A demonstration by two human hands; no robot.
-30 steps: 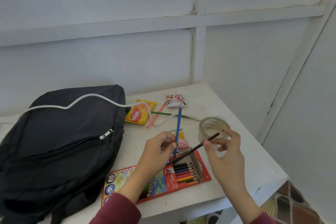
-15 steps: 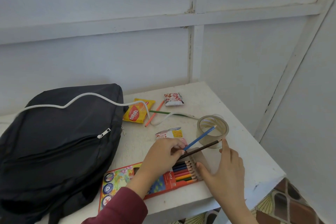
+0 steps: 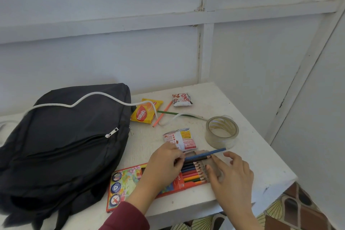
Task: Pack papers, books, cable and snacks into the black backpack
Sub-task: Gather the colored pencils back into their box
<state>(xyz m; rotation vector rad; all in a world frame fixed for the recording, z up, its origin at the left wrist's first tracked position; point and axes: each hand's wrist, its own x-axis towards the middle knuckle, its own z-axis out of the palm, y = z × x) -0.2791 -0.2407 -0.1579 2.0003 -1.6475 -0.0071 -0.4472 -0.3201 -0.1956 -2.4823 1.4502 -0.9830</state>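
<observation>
Left hand point(image 3: 164, 160) pinches blue wooden pencil point(image 3: 207, 153) at open red cardboard pencil box point(image 3: 130, 185) mouth; right hand point(image 3: 229, 175) presses its flap, fingers straight. Slide it in level beside the row. Black fabric backpack point(image 3: 65, 145) lies left, zipped.

Black backpack point(image 3: 56, 145): left side cut by frame edge. White cable point(image 3: 97, 95) runs off left, end unseen. Blue pencil point(image 3: 209, 153) butt hidden in left hand point(image 3: 164, 162); pencil box point(image 3: 127, 183) flap mostly under right hand point(image 3: 231, 175).

The blue pencil point(image 3: 205, 154) has tipped down flat — right hand point(image 3: 230, 176) dropped onto pencil box point(image 3: 128, 183).
</observation>
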